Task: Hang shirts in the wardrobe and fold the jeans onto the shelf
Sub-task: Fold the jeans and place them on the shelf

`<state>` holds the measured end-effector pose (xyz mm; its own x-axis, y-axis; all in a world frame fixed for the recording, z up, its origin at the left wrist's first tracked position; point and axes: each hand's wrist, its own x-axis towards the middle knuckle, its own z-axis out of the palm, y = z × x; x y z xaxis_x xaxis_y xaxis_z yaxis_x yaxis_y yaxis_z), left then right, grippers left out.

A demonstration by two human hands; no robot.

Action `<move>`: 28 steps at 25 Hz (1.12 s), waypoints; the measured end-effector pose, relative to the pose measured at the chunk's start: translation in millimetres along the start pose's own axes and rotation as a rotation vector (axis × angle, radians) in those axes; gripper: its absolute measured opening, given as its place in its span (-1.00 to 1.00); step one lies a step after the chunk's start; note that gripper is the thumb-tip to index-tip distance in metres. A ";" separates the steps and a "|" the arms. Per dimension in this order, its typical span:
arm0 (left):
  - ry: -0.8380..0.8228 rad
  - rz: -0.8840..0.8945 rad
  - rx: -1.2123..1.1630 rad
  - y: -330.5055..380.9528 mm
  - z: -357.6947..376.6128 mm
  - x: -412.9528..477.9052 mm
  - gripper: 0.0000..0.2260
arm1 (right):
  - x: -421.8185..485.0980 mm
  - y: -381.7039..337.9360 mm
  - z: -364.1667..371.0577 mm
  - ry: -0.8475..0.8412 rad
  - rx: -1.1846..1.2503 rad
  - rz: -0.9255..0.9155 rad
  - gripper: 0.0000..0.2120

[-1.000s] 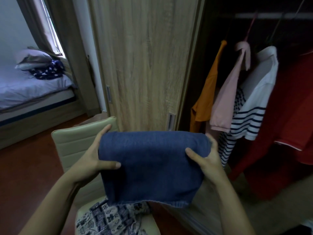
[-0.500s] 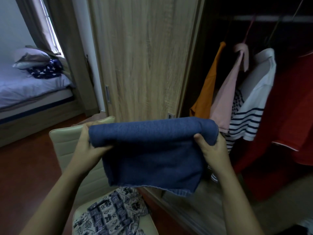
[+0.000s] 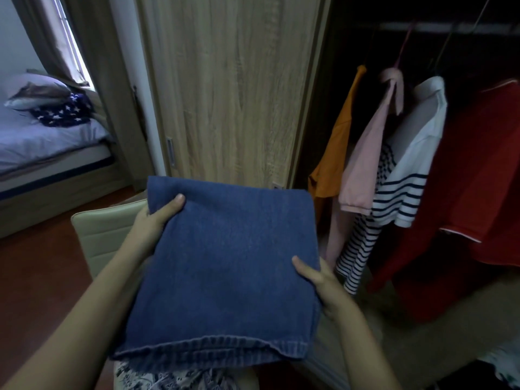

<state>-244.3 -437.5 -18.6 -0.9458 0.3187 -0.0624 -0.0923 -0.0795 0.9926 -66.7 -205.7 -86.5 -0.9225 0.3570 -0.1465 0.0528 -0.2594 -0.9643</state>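
Observation:
Folded blue jeans lie flat across both my hands in front of the wardrobe. My left hand grips the far left corner, thumb on top. At the right edge, my right hand holds them with the thumb over the denim and fingers underneath. In the open wardrobe on the right hang an orange shirt, a pink shirt, a white striped shirt and a red garment. A patterned garment lies on the chair seat below the jeans.
The wooden wardrobe door stands straight ahead. A cream chair is just below and left of my hands. A bed with pillows sits at the far left by the window. The wardrobe floor spreads at the lower right.
The jeans went from hanging vertically to lying flat and folded over, raised closer to me. My left hand shifted to the far corner, my right hand to the near right edge.

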 end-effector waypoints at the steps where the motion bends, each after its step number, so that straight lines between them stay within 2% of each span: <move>1: -0.030 -0.074 -0.007 -1.0 -2.1 4.8 -0.60 | 1.7 7.2 5.5 0.076 -0.013 -0.005 -0.20; 3: -0.097 -0.202 0.061 3.3 -6.9 12.7 -0.56 | 5.5 11.3 12.3 0.162 0.032 -0.017 -0.33; 4: -0.121 -0.232 0.093 8.9 -10.3 17.0 -0.52 | 7.2 8.8 15.3 0.167 0.092 -0.024 -0.29; 6: -0.194 -0.240 -0.001 21.3 -20.1 24.8 -0.44 | 10.0 -1.5 18.5 0.178 0.199 -0.066 -0.25; 8: -0.297 -0.260 -0.109 24.9 -28.2 26.4 -0.32 | 12.4 -16.2 19.3 0.193 0.267 -0.132 -0.44; 10: -0.382 -0.333 -0.042 12.9 -23.9 16.9 -0.38 | 10.9 -35.0 14.9 0.218 0.255 -0.193 -0.50; 12: -0.400 -0.354 0.022 -5.7 -9.4 8.3 -0.54 | 2.6 -49.4 7.6 0.216 0.175 -0.220 -0.37; 15: -0.317 -0.231 0.051 -21.2 9.4 7.4 -0.63 | -19.5 -46.3 -8.5 0.156 0.067 -0.188 -0.36; 18: -0.318 -0.083 0.078 -16.9 25.6 13.5 -0.79 | -43.7 -43.0 -12.0 0.173 -0.030 -0.222 -0.24; 23: -0.566 0.230 0.199 28.9 93.5 18.7 -0.66 | -73.1 -80.3 -37.2 0.491 -0.165 -0.413 -0.12; 28: -0.596 0.566 0.091 128.4 197.8 17.0 -0.67 | -100.4 -198.8 -76.0 0.728 -0.405 -0.780 -0.30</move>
<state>-210.6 -255.5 128.5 -0.5156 0.7032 0.4895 0.3982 -0.3092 0.8636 44.5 -121.7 103.2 -0.3243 0.7639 0.5579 -0.1957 0.5229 -0.8297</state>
